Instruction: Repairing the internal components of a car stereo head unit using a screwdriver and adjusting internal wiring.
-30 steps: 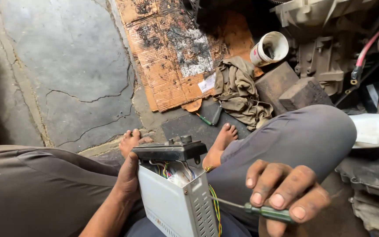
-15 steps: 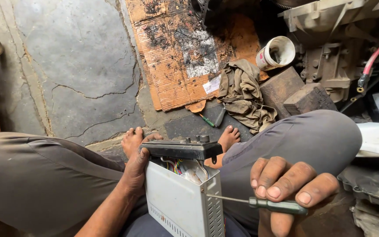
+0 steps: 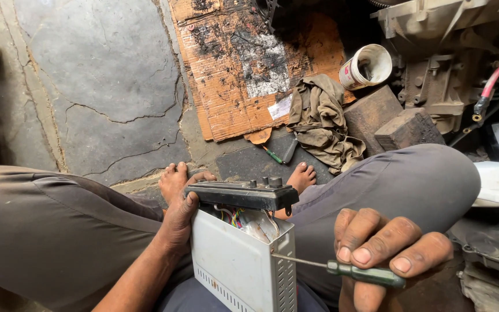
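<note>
A cracked grey concrete floor [image 3: 88, 86] fills the upper left of the frame. On it, at upper centre, lies a stained, scorched sheet of brown cardboard [image 3: 244, 63]. A crumpled olive rag [image 3: 321, 118] rests on the cardboard's lower right edge. Just right of the rag sit two dark wooden blocks [image 3: 391, 121], touching each other, and above them a white tin can [image 3: 367, 66] lies on its side with its mouth toward the camera. A dark rubber mat [image 3: 249, 164] lies below the cardboard, with a small green-handled screwdriver [image 3: 272, 154] on it. Two bare feet [image 3: 174, 179] rest on the floor at centre
</note>
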